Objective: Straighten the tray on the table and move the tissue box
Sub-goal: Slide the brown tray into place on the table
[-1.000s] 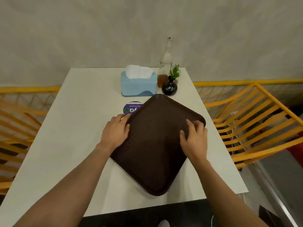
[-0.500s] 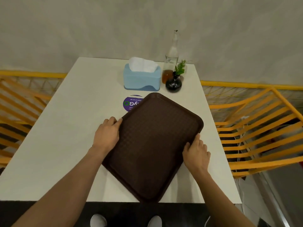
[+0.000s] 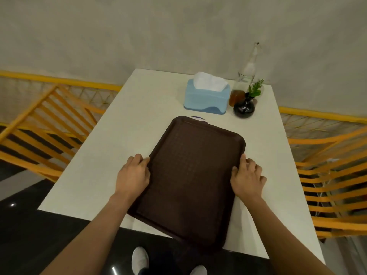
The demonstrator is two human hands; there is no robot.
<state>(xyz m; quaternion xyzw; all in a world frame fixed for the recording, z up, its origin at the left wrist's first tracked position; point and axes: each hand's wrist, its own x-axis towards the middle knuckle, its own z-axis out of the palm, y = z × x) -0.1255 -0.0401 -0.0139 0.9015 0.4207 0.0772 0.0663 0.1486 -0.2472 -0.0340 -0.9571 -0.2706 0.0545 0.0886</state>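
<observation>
A dark brown rectangular tray (image 3: 190, 175) lies on the white table (image 3: 111, 155), its long sides nearly in line with the table's, its near end slightly over the front edge. My left hand (image 3: 133, 175) grips the tray's left rim. On the opposite rim sits my right hand (image 3: 247, 179), fingers curled over the edge. Beyond the tray, at the far side of the table, stands a light blue tissue box (image 3: 206, 98) with white tissue sticking out of its top.
A black round vase (image 3: 243, 109) with a green sprig, an amber jar (image 3: 236, 97) and a clear glass bottle (image 3: 247, 73) stand right of the tissue box. A purple sticker (image 3: 197, 118) peeks out from under the tray. Orange slatted chairs (image 3: 329, 175) flank both sides.
The tray has turned from a diamond-like angle to nearly square with the table and now hides most of the purple sticker. My hands have shifted to its left and right rims.
</observation>
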